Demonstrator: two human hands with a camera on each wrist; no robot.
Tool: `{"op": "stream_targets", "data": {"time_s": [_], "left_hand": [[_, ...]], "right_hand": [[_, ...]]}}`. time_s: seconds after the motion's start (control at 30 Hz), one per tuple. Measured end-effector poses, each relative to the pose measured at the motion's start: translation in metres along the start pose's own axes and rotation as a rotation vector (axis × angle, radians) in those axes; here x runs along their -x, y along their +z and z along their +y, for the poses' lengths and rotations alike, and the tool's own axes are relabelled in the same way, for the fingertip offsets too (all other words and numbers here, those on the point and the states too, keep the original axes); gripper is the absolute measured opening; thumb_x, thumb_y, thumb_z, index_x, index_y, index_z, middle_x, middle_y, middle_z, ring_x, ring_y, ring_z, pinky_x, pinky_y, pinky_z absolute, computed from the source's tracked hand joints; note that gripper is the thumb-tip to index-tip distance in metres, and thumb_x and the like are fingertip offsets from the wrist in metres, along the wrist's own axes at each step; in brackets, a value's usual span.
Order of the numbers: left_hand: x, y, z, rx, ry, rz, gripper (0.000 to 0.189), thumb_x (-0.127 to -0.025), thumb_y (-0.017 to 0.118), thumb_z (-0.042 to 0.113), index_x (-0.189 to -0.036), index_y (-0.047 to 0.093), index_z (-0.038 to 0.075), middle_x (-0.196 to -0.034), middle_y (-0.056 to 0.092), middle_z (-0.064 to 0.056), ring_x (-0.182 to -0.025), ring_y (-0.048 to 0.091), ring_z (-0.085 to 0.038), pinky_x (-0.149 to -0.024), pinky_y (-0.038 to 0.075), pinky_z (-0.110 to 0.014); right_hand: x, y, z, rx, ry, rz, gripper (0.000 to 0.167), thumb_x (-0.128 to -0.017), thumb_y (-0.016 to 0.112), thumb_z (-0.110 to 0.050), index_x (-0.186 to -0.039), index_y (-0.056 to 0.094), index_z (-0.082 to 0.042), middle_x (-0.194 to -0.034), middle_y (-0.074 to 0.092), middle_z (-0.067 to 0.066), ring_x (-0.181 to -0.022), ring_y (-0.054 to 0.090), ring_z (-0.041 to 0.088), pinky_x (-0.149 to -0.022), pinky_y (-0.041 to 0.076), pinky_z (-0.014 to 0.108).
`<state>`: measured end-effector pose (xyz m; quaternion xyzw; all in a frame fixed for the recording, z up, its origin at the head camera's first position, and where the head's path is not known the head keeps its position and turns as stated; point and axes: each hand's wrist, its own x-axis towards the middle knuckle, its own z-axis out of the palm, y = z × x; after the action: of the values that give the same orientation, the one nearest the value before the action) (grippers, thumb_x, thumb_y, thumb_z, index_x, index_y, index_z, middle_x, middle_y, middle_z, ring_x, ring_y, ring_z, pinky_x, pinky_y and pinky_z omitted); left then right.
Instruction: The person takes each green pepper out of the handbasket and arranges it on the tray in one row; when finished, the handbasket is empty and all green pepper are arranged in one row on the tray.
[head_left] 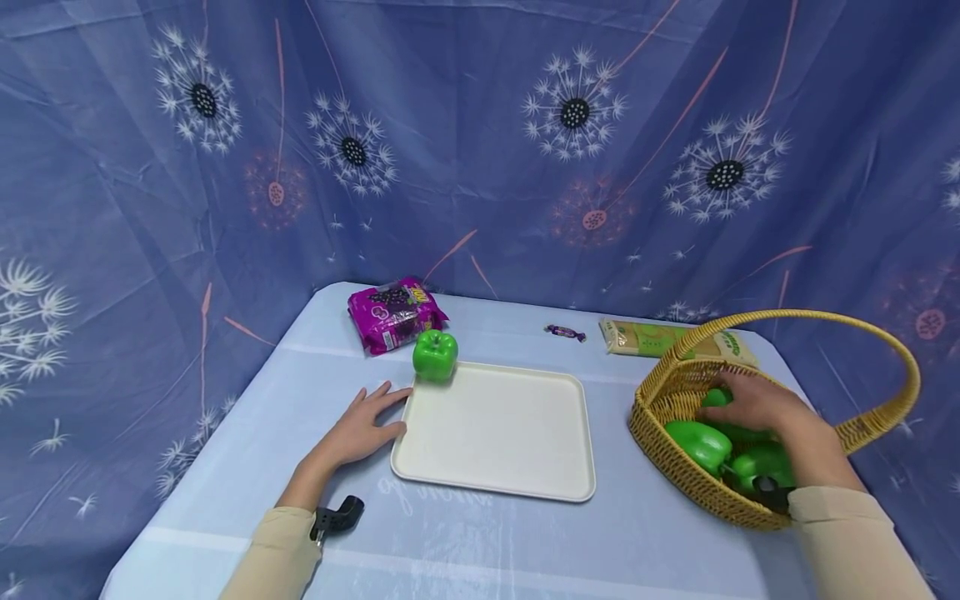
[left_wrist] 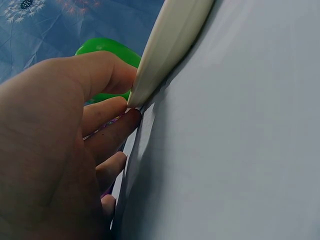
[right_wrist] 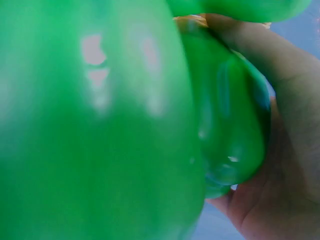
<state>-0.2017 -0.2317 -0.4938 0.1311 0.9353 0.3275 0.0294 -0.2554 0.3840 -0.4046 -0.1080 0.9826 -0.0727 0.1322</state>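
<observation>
My left hand (head_left: 363,428) lies at the left edge of a white tray (head_left: 498,429). Its fingers are spread, and the thumb and index fingertip touch the rim. A green bell pepper (head_left: 435,356) is at the tray's far left corner. On the right, my right hand (head_left: 759,406) reaches into a wicker basket (head_left: 693,487). In the right wrist view its thumb and fingers curl round a green bell pepper (right_wrist: 227,115); part of that pepper is hidden by another large green pepper (right_wrist: 95,130). More green peppers (head_left: 699,444) sit in the basket.
Behind the tray lie a purple snack bag (head_left: 393,317) at the left, a small wrapped candy (head_left: 566,333), and a long yellow-green packet (head_left: 637,338) partly behind the basket. The basket's tall handle (head_left: 810,314) arches above the right arm. A blue patterned cloth (head_left: 465,167) hangs behind the table.
</observation>
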Motion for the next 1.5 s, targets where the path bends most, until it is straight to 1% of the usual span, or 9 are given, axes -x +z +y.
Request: {"op": "stream_targets", "data": {"time_s": [0.2, 0.3, 0.53, 0.67, 0.8, 0.97, 1.17, 1.4, 1.5], "left_hand": [[-0.001, 0.001, -0.001, 0.003, -0.006, -0.002, 0.058, -0.089, 0.065, 0.029, -0.143, 0.048, 0.017, -0.150, 0.035, -0.019, -0.142, 0.021, -0.034, -0.116, 0.000, -0.052], [-0.001, 0.001, 0.000, -0.001, 0.001, -0.002, 0.058, -0.089, 0.065, 0.030, -0.143, 0.048, 0.017, -0.149, 0.035, -0.020, -0.142, 0.021, -0.034, -0.116, 0.000, -0.052], [-0.002, 0.000, -0.001, -0.001, 0.007, -0.003, 0.058, -0.089, 0.064, 0.030, -0.143, 0.048, 0.016, -0.149, 0.035, -0.021, -0.141, 0.022, -0.035, -0.116, 0.001, -0.052], [-0.001, 0.000, -0.001, -0.003, 0.006, -0.006, 0.059, -0.089, 0.064, 0.030, -0.143, 0.048, 0.016, -0.149, 0.034, -0.020, -0.141, 0.022, -0.035, -0.116, 0.001, -0.052], [-0.001, 0.000, -0.001, -0.009, 0.003, -0.006, 0.059, -0.089, 0.064, 0.031, -0.143, 0.048, 0.016, -0.149, 0.035, -0.020, -0.141, 0.021, -0.035, -0.116, 0.000, -0.053], [0.000, -0.001, 0.001, -0.003, 0.001, -0.010, 0.058, -0.089, 0.064, 0.030, -0.143, 0.048, 0.016, -0.150, 0.034, -0.021, -0.142, 0.021, -0.036, -0.116, 0.000, -0.053], [-0.001, -0.001, 0.002, 0.005, 0.001, -0.002, 0.058, -0.089, 0.065, 0.029, -0.143, 0.048, 0.016, -0.150, 0.034, -0.021, -0.142, 0.021, -0.035, -0.116, 0.001, -0.053], [-0.001, 0.000, 0.000, 0.009, 0.008, 0.006, 0.058, -0.089, 0.065, 0.029, -0.143, 0.049, 0.017, -0.149, 0.036, -0.019, -0.142, 0.022, -0.034, -0.117, 0.000, -0.050], [-0.001, 0.000, 0.001, 0.008, 0.011, 0.006, 0.058, -0.089, 0.065, 0.029, -0.143, 0.049, 0.017, -0.149, 0.036, -0.019, -0.142, 0.022, -0.033, -0.117, 0.000, -0.050]], "right_hand": [[-0.002, -0.003, -0.003, -0.057, 0.008, 0.051, 0.076, -0.078, 0.066, -0.065, -0.117, 0.057, 0.000, -0.116, 0.057, 0.026, -0.098, 0.055, 0.046, -0.066, 0.048, 0.053], [-0.003, -0.002, -0.002, -0.075, 0.003, 0.082, 0.076, -0.077, 0.067, -0.064, -0.118, 0.056, 0.000, -0.116, 0.057, 0.025, -0.098, 0.056, 0.044, -0.067, 0.049, 0.050], [0.000, -0.004, -0.004, -0.135, -0.022, 0.134, 0.089, -0.078, 0.070, -0.060, -0.134, 0.045, 0.005, -0.122, 0.051, 0.032, -0.108, 0.049, 0.051, -0.077, 0.047, 0.062], [0.003, -0.007, -0.007, -0.162, -0.047, 0.149, 0.091, -0.079, 0.070, -0.059, -0.138, 0.042, 0.005, -0.123, 0.045, 0.033, -0.110, 0.046, 0.051, -0.078, 0.045, 0.064], [0.003, -0.009, -0.010, -0.184, -0.072, 0.147, 0.086, -0.080, 0.070, -0.056, -0.138, 0.045, 0.002, -0.124, 0.045, 0.031, -0.109, 0.047, 0.048, -0.077, 0.047, 0.061], [0.003, -0.011, -0.011, -0.211, -0.085, 0.105, 0.085, -0.079, 0.073, -0.051, -0.138, 0.044, 0.003, -0.125, 0.050, 0.031, -0.108, 0.050, 0.046, -0.075, 0.050, 0.055], [0.005, -0.014, -0.009, -0.239, -0.114, 0.069, 0.088, -0.079, 0.076, -0.045, -0.142, 0.039, 0.004, -0.125, 0.046, 0.034, -0.110, 0.047, 0.050, -0.075, 0.050, 0.055], [0.005, -0.011, -0.005, -0.277, -0.089, 0.111, 0.088, -0.081, 0.076, -0.043, -0.144, 0.035, 0.002, -0.117, 0.036, 0.028, -0.104, 0.041, 0.043, -0.071, 0.046, 0.052], [0.004, -0.009, -0.005, -0.292, -0.105, 0.095, 0.088, -0.081, 0.076, -0.042, -0.144, 0.034, 0.003, -0.122, 0.036, 0.031, -0.107, 0.040, 0.047, -0.073, 0.047, 0.055]]}}
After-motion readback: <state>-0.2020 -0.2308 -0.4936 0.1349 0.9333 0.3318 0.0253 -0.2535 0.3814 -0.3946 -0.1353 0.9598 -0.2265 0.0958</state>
